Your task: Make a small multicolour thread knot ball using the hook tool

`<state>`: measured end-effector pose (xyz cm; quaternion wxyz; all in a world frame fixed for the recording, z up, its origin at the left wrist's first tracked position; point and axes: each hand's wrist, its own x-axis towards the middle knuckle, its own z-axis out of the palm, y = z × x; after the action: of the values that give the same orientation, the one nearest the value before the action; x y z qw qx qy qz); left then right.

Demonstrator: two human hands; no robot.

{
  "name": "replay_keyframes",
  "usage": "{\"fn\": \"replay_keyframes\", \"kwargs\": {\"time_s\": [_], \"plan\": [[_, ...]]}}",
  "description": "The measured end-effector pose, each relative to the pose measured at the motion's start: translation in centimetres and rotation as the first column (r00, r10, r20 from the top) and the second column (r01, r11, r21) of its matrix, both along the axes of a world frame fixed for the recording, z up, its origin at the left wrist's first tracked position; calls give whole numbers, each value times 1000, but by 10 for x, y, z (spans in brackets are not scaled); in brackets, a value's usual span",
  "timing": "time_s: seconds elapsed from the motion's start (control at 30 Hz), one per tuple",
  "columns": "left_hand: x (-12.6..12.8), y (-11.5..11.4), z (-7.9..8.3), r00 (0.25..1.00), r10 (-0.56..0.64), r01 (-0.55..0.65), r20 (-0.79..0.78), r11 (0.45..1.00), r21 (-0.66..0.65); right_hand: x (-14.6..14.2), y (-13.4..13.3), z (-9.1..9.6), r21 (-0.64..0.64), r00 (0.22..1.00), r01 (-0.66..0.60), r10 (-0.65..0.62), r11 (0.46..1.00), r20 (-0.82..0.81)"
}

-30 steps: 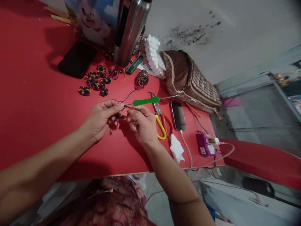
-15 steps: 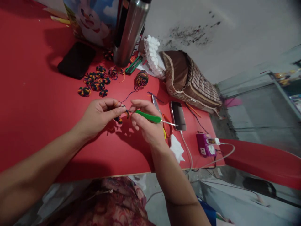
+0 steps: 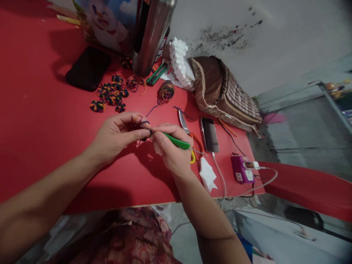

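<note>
Between finger and thumb, my left hand (image 3: 118,134) pinches a small dark multicoloured crochet piece (image 3: 145,138), mostly hidden by the fingers. Yarn (image 3: 150,111) loops over its index finger and runs back to a multicoloured yarn ball (image 3: 166,91). My right hand (image 3: 173,146) is closed around the green handle of a crochet hook (image 3: 177,140). The hook's working tip meets the piece at the left fingertips; a thin metal end sticks out to the right. Several finished crochet pieces (image 3: 113,96) in the same colours lie beyond my left hand.
Scissors (image 3: 183,123), a phone on a cable (image 3: 209,135) and crumpled tissue (image 3: 206,175) lie right of my hands. Farther back are a black phone-like object (image 3: 89,69), a steel flask (image 3: 154,38), a green cutter (image 3: 156,74) and a brown tissue-box cover (image 3: 225,91). A purple power socket (image 3: 242,169) sits near the right edge.
My right hand has moved left against the left fingertips, bringing the hook closer. The crochet piece has turned and is now more hidden. Yarn over my left index finger stands higher.
</note>
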<state>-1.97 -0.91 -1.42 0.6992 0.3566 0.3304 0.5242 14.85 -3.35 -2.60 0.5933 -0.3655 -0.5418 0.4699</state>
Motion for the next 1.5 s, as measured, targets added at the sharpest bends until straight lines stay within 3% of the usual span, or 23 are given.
{"fn": "replay_keyframes", "kwargs": {"time_s": [0.3, 0.53, 0.7, 0.93, 1.1, 1.5], "plan": [[0, -1, -3, 998, 31, -27, 55, 997, -69, 2, 0, -3, 3, 1000, -10, 10, 1000, -5], [1, -1, 1, 996, 59, -51, 70, 993, -109, -2, 0, 3, -144, 993, -61, 45, 988, -112], [2, -3, 2, 997, 40, -30, 70, 989, -142, -1, -1, 6, -223, 995, -61, 42, 973, -91], [2, -2, 5, 987, 20, 15, 157, 977, -214, 1, 0, 1, -164, 987, -112, 91, 980, -132], [1, -1, 8, 982, 20, 35, 188, 958, -284, -1, 0, 4, -211, 992, -93, 71, 973, -107], [0, 2, 4, 989, 77, -50, 129, 979, -198, -2, 0, 8, -185, 986, -88, 60, 979, -152]]}}
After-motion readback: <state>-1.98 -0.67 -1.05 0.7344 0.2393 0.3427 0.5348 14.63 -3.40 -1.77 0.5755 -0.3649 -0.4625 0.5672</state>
